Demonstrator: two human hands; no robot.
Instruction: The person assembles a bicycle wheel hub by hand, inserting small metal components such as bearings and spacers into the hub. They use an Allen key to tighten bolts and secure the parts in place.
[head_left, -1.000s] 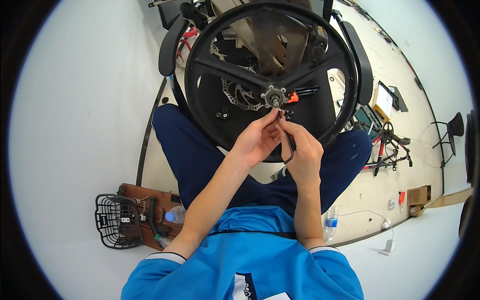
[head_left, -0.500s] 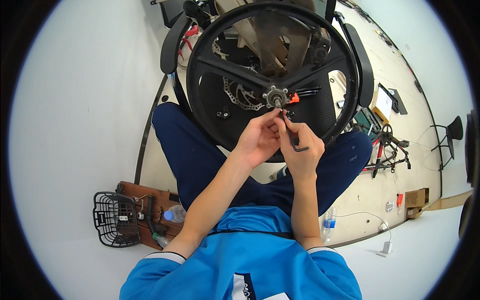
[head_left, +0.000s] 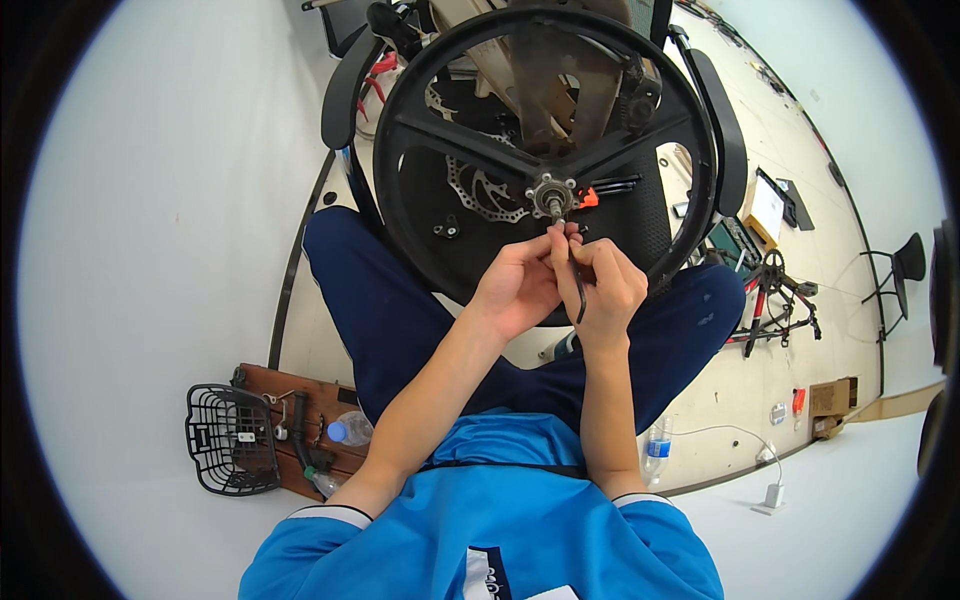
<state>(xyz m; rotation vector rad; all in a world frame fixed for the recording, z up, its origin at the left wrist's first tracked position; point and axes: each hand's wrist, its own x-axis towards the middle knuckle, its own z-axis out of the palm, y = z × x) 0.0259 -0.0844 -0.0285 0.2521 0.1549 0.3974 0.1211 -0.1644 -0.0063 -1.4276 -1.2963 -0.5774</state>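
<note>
A black spoked wheel [head_left: 393, 205] stands in front of me, its hub [head_left: 551, 193] and threaded axle facing my hands. In my right hand [head_left: 612, 295] is a black hex key [head_left: 579, 290], pinched between thumb and fingers, its bent end toward me. My left hand [head_left: 518, 283] is closed in a pinch at the far end of the key, just below the axle. Whatever small piece sits between those left fingertips is hidden. Through the spokes show a metal brake disc [head_left: 480, 195] and a small black part [head_left: 447, 227] on a dark chair seat.
Black chair armrests [head_left: 345, 105] flank the wheel. An orange-and-black tool [head_left: 588, 197] lies behind the hub. To the left, a black basket [head_left: 230, 440] sits by a brown board [head_left: 325, 440] with bottles. A red-and-black bike frame [head_left: 765, 305] rests on the floor at right.
The hex key has turned in my right hand; its bent end swung from pointing right to pointing toward me. My right fingers shifted slightly, while the left hand and wheel stay nearly in place.
</note>
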